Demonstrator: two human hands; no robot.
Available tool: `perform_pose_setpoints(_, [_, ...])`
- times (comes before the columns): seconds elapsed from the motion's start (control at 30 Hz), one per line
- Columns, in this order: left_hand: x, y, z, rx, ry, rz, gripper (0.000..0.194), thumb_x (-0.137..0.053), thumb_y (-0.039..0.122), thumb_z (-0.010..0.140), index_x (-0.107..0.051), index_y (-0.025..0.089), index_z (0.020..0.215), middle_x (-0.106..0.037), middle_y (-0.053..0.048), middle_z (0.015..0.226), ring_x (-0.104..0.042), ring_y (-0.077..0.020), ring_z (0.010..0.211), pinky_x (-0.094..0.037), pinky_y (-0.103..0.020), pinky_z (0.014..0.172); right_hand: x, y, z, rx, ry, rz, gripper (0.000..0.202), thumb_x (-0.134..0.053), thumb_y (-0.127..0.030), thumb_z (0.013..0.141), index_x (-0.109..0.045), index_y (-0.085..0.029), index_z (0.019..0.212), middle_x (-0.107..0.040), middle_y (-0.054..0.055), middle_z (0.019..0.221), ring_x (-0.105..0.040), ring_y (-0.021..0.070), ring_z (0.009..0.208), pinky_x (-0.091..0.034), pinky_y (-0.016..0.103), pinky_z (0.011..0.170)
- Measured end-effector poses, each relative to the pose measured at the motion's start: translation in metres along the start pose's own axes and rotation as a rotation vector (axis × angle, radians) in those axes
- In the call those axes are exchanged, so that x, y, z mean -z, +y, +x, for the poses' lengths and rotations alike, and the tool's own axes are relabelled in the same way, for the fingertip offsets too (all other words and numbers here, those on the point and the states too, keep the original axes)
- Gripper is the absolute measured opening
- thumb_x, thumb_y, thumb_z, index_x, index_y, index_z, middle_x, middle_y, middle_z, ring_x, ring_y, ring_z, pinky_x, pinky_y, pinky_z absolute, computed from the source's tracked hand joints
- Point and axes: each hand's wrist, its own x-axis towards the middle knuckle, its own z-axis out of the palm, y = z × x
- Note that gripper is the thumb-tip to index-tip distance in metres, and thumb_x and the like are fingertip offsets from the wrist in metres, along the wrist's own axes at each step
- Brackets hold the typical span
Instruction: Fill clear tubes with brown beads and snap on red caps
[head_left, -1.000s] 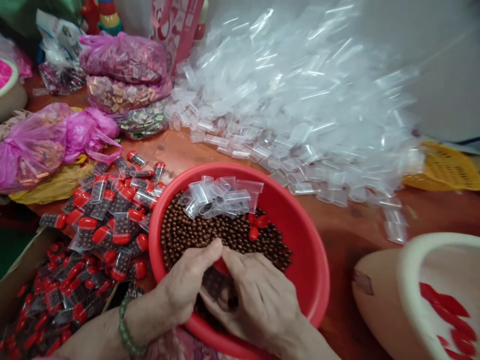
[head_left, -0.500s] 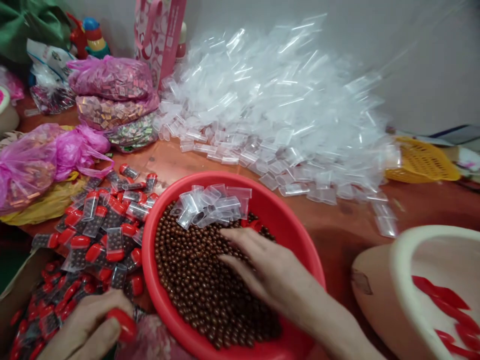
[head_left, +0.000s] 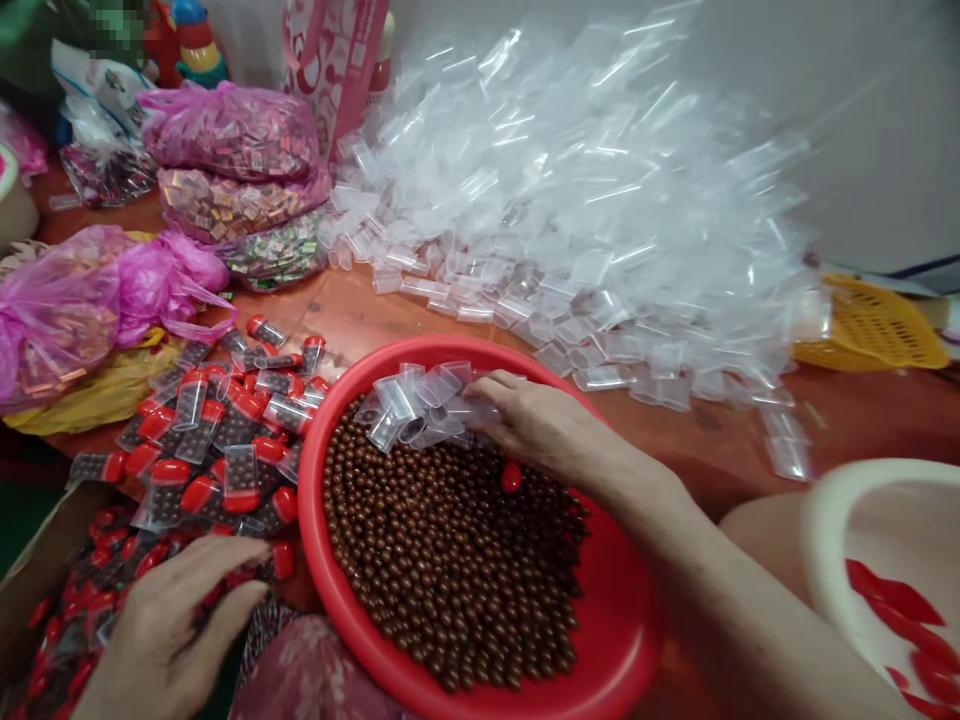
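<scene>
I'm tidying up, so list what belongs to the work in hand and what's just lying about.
Likely in use:
round red plastic basin
glossy brown balls
clear plastic tubes
red-capped, ball-filled clear tubes

Likely lying about:
yellow perforated plastic basket
pink patterned bag

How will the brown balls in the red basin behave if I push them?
The brown balls look round and glossy, so they would probably roll and slip. Lying loose in a heap, they'd likely shift rather than hold a shape. The red basin, with its raised rim, should probably contain a gentle push.
</scene>
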Motion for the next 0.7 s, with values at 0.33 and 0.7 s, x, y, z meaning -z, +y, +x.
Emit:
perform_pose_setpoints(0.33, [-0.072, 0.067, 0.083, -0.326, 0.005, -0.162, 0.042, -0.052, 0.017, 0.093, -0.046, 0.008, 0.133, -0.058, -0.018, 0.132, -0.055, -0.0244, 0.125, -0.049, -0.038, 0.106, 0.015, -0.045, -0.051, -0.190, -0.099, 0.642, 0.034, -0.056, -0.041, 0.091, -0.055, -0.020, 0.118, -0.068, 0.003, 0.081, -0.064, 0.0165, 0.069, -0.053, 0.027, 0.061])
perform_pose_setpoints(0.7, [-0.086, 0.068, 0.081, -0.484, -0.033, -0.019, 0.038, -0.046, 0.035, 0.098, -0.048, 0.006, 0.123, -0.064, -0.016, 0.119, -0.063, -0.0246, 0.114, -0.055, -0.032, 0.097, -0.001, -0.078, -0.088, -0.260, 0.147, 0.830, 0.040, -0.071, -0.051, 0.077, -0.062, -0.029, 0.110, -0.074, 0.005, 0.097, -0.074, 0.0233, 0.083, -0.062, 0.028, 0.069])
